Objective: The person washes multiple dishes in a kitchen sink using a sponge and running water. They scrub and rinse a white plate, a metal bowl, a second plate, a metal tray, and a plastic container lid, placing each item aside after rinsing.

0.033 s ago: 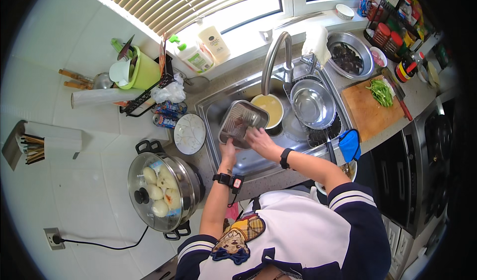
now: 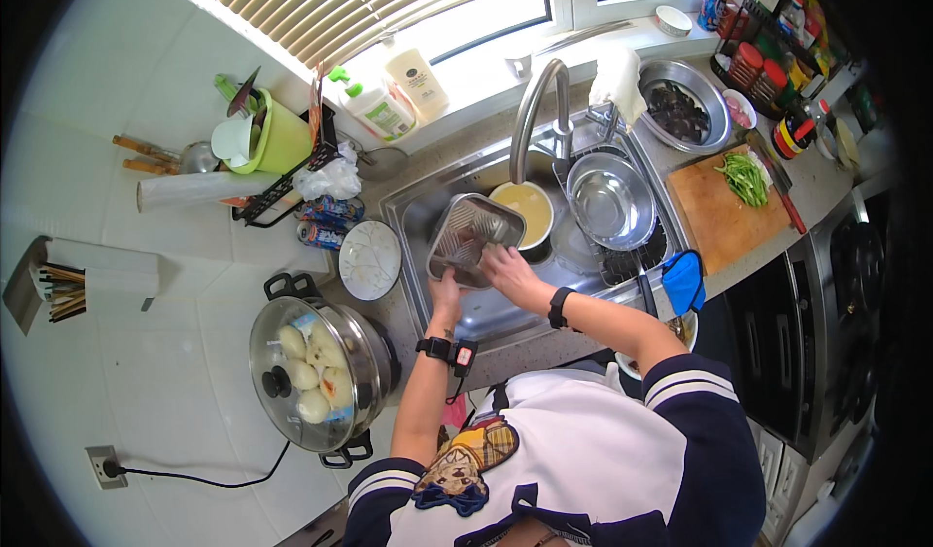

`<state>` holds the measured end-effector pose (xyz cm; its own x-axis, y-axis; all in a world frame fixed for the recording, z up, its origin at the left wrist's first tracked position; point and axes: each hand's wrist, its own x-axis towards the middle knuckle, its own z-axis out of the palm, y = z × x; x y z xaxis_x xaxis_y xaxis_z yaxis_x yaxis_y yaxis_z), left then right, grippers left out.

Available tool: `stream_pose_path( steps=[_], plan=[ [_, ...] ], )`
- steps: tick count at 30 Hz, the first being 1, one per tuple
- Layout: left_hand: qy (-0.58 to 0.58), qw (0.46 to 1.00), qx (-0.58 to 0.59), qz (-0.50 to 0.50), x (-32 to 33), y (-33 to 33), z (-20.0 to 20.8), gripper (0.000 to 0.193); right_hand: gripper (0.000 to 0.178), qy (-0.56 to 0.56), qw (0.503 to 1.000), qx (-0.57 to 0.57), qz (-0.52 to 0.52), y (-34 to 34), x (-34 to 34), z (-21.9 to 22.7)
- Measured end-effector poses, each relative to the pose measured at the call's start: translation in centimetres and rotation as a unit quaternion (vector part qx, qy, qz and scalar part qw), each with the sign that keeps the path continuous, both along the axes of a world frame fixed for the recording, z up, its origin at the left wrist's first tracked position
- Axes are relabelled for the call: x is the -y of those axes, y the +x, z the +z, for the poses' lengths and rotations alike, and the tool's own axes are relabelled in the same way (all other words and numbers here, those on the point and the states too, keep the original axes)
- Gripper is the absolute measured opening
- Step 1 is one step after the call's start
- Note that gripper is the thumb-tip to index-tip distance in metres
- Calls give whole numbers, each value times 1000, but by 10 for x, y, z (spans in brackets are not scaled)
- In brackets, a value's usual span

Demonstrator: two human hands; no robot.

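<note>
Over the left part of the steel sink (image 2: 418, 207) I hold a tilted, rectangular container (image 2: 457, 224) with ribbed, shiny walls. My left hand (image 2: 446, 299) grips its near edge from below. My right hand (image 2: 515, 277) reaches over the container's near right side, fingers curled at its inside; whatever they pinch is hidden. Just beyond it in the sink is a white-rimmed bowl (image 2: 536, 209) of yellowish liquid. Right of that stands a round metal basin (image 2: 610, 202) that looks to have water in it. The curved faucet (image 2: 522, 139) arches above the bowl.
Left of the sink are a patterned plate (image 2: 370, 260) and a lidded steamer pot (image 2: 321, 372) of pale round buns. To the right, a cutting board (image 2: 719, 217) bears cut green vegetables and a knife (image 2: 789, 202). Behind it sits a metal bowl (image 2: 714, 124) of dark pieces.
</note>
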<state>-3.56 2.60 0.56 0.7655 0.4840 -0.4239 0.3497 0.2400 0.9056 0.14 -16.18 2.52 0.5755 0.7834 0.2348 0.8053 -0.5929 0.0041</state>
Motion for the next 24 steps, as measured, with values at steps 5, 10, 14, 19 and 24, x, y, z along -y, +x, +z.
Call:
stream_pose_path(
  steps=[5, 10, 14, 19, 24],
  plan=[
    [43, 998, 42, 2, 7, 3, -19, 27, 52, 131, 953, -265, -59, -12, -8, -2],
    [71, 996, 51, -19, 13, 6, -7, 30, 49, 187, 958, -212, -47, -15, -9, -10],
    [21, 999, 27, -27, 25, 2, 20, 39, 40, 86, 994, -53, -34, -2, 7, -14],
    [55, 998, 24, 10, 38, 9, 17, 42, 33, 316, 851, -395, -141, -2, -22, -12],
    [74, 997, 39, 2, 18, 10, 2, 38, 34, 314, 843, -427, -88, 1, -28, -11]
  ],
)
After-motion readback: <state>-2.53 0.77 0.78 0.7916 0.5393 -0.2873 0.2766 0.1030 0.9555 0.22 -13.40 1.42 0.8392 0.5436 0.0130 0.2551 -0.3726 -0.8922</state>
